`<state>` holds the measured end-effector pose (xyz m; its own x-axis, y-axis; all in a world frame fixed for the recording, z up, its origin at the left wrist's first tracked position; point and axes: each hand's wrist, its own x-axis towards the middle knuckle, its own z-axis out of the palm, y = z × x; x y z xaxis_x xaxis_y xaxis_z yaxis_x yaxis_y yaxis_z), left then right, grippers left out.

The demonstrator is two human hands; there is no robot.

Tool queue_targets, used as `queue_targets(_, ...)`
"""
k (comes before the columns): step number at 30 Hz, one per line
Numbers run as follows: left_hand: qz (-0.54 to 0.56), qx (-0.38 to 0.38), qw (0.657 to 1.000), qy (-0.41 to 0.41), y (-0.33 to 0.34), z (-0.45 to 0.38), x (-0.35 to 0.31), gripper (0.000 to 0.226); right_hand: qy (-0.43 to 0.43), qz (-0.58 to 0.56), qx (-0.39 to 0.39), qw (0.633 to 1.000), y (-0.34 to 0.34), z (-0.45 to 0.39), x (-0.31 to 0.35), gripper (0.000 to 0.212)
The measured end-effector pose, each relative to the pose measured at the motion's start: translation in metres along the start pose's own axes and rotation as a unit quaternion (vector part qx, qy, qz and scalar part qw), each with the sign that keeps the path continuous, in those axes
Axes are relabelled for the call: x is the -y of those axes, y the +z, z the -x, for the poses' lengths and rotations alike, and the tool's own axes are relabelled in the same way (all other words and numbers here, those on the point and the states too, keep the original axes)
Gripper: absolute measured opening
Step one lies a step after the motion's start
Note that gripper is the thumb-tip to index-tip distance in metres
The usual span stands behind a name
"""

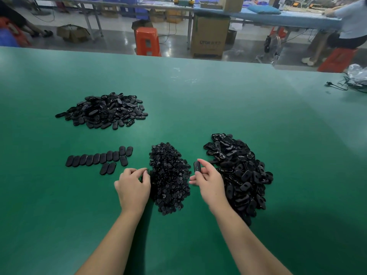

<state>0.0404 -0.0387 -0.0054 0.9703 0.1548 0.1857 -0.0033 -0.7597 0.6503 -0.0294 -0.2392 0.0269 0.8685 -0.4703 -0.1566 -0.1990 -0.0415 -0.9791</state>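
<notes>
One oval shell (197, 166) pinched in right hand (208, 181); left hand (133, 187) curled at parts pile (170, 187), hold unclear.

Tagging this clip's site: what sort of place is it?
Probably a factory assembly floor: piles of identical black plastic shells on a green worktable, cartons and long benches behind.

Wide-angle cam on my head faced forward and down, close above left hand (132, 188), right hand (208, 181), table (198, 108).
</notes>
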Motion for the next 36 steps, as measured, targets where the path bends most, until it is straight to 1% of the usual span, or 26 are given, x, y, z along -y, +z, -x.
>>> queue_targets(4, 0.001, -0.003, 1.0, 0.0, -0.001, -0.001, 0.0, 0.018, -0.022, -0.042, -0.039, 0.998, 0.008, 0.012, -0.012, 0.031)
queue_targets(6, 0.0, -0.002, 1.0, 0.003, -0.001, -0.001, 0.001, 0.017, -0.024, -0.054, -0.048, 0.997, 0.009, 0.015, -0.015, 0.031)
queue_targets(11, 0.019, -0.007, 1.0, 0.001, -0.001, -0.001, 0.002, 0.013, -0.053, -0.043, -0.029, 0.997, 0.008, 0.021, -0.022, 0.04)
queue_targets(13, 0.024, -0.01, 1.0, -0.001, 0.0, -0.001, 0.003, 0.016, -0.054, -0.036, -0.023, 0.998, 0.008, 0.022, -0.023, 0.047)
queue_targets(14, 0.024, -0.01, 1.0, -0.002, 0.0, -0.001, 0.004, 0.017, -0.055, -0.032, -0.022, 0.998, 0.007, 0.022, -0.024, 0.047)
queue_targets(18, 0.012, -0.011, 1.0, 0.008, 0.002, -0.001, 0.005, 0.015, -0.05, -0.012, -0.015, 0.999, 0.007, 0.023, -0.025, 0.036)
queue_targets(23, -0.001, -0.004, 1.0, 0.01, 0.002, -0.001, 0.005, 0.014, -0.048, -0.004, -0.03, 0.998, 0.006, 0.027, -0.022, 0.029)
queue_targets(27, 0.006, -0.004, 1.0, 0.007, 0.001, 0.0, 0.005, 0.012, -0.063, -0.003, -0.036, 0.997, 0.007, 0.027, -0.02, 0.02)
queue_targets(31, 0.038, -0.005, 0.999, 0.005, -0.001, -0.002, 0.003, 0.012, -0.072, -0.012, -0.049, 0.996, 0.007, 0.026, -0.022, 0.014)
queue_targets(36, 0.141, 0.002, 0.99, -0.018, -0.006, -0.001, 0.003, 0.017, -0.071, -0.046, -0.059, 0.995, 0.006, 0.026, -0.023, 0.012)
